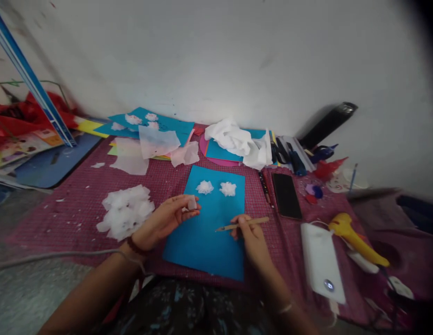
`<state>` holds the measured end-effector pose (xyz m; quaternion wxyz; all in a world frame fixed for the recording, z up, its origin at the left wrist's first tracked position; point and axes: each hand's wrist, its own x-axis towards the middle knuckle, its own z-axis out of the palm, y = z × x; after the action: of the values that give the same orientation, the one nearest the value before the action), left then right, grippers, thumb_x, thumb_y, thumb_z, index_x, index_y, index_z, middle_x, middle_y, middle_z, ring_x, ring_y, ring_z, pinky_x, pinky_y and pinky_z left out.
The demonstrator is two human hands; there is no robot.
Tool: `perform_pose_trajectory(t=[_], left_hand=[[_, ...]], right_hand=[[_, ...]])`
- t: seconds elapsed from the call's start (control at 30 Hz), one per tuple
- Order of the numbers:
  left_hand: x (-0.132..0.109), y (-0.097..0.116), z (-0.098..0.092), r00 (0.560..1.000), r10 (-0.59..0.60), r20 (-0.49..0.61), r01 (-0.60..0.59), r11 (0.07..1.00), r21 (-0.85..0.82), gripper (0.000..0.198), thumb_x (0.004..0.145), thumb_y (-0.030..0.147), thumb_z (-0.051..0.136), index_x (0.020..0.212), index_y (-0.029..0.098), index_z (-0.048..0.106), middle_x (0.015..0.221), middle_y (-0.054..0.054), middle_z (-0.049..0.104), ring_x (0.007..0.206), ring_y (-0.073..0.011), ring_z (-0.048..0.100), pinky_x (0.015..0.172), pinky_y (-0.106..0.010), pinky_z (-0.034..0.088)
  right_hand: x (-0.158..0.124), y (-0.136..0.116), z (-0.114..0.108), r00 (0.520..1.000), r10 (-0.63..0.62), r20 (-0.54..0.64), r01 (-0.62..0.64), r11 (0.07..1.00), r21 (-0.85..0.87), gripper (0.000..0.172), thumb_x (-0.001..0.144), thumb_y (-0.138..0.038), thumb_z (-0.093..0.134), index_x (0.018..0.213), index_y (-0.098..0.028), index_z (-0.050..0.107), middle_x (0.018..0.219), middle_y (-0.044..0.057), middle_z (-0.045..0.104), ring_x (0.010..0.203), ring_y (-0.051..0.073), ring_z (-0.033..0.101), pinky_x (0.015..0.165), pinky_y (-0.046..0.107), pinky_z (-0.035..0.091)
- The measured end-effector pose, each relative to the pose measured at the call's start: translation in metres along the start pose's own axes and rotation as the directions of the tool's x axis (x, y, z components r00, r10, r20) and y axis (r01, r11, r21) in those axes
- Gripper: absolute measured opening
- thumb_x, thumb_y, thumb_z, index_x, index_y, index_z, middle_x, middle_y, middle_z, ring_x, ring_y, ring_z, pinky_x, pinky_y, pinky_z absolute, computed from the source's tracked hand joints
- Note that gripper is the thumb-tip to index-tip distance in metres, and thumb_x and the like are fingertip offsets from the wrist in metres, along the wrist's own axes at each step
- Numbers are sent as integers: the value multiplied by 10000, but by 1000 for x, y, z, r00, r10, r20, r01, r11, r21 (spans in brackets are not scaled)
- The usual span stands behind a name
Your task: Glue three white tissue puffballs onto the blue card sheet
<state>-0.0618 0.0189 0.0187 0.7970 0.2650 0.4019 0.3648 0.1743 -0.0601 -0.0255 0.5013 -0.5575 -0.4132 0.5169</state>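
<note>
My left hand (167, 215) pinches a small piece of white tissue paper (192, 203) between thumb and fingers, above the left edge of a blue paper sheet (205, 244). In my right hand (250, 237) is a thin tan stick (260, 221), held like a pen, its narrow tip pointing left over the sheet. Two ruffled white paper puffs, a left puff (204, 187) and a right puff (228, 189), sit side by side on the sheet's upper part. Left of my left hand lies a heap of white tissue pieces (123, 211) on the maroon checked cloth (76, 209).
A phone (287, 196), a white power bank (323, 263) and a yellow glue gun (356, 237) lie to the right. Crumpled white tissue (230, 137) and scissors (296, 158) are at the back. Another blue sheet (174, 129) with puffs stands back left. A cable (63, 256) crosses near my left forearm.
</note>
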Motion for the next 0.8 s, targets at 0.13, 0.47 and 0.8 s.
perform_pose_trajectory(t=[0.13, 0.47, 0.8], left_hand=[[2, 24, -10, 986, 165, -33, -155, 969, 194, 269, 723, 237, 766, 900, 161, 580, 748, 7, 690, 674, -101, 667, 630, -183, 544], [68, 27, 4, 957, 289, 24, -285, 925, 250, 260, 648, 247, 765, 774, 142, 564, 772, -15, 683, 685, -100, 641, 672, -222, 516], [69, 25, -27, 971, 173, 162, -234, 585, 777, 84, 663, 223, 622, 705, 151, 632, 597, 34, 563, 509, -90, 484, 492, -198, 350]], right_hand=[[5, -12, 3, 998, -70, 5, 70, 998, 4, 314, 914, -461, 505, 844, -188, 644, 627, -1, 629, 538, 142, 564, 536, 261, 462], [77, -18, 41, 964, -244, 102, 249, 968, -33, 208, 839, -394, 551, 834, -212, 654, 675, 4, 673, 542, 156, 589, 543, 296, 495], [94, 0, 45, 970, -243, 31, 244, 969, -35, 250, 860, -435, 533, 864, -217, 656, 713, 11, 687, 529, 160, 592, 543, 307, 488]])
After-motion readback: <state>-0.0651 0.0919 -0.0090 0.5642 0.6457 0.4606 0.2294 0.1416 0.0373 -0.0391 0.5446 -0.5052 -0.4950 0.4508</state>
